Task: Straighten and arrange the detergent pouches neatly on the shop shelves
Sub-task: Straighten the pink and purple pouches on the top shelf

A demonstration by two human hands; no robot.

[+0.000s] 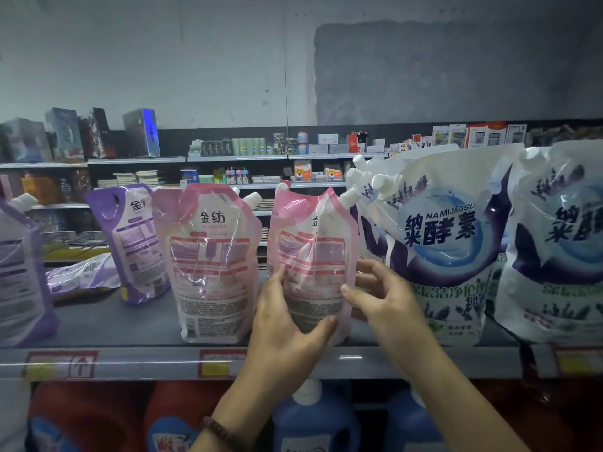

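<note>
- At the far left, a purple pouch (19, 272) is cut off by the frame edge, and its print is too blurred to read.
- A fallen purple pouch (81, 278) lies flat on the shelf (98, 324), just beside an upright purple pouch (137, 243) that leans a little.
- The first pink pouch (212, 262) stands near the shelf's front lip.
- The second pink pouch (313, 249) stands upright between that one and the white pouches (450, 243).
- Our left hand (287, 327) wraps its lower left side, thumb across the front. Our right hand (381, 295) clamps its right edge, thumb in front and fingers behind.
- We judge it soft, liquid-filled and slick, likely to sag or slump. Holding low on both sides, as now, should steady it best.
- We cannot tell whether it touches the white pouches, because our right hand hides that gap. The rightmost white pouch is cut off.
- The blue bottles (313, 419) on the shelf below are dim and partly hidden by our arms.
</note>
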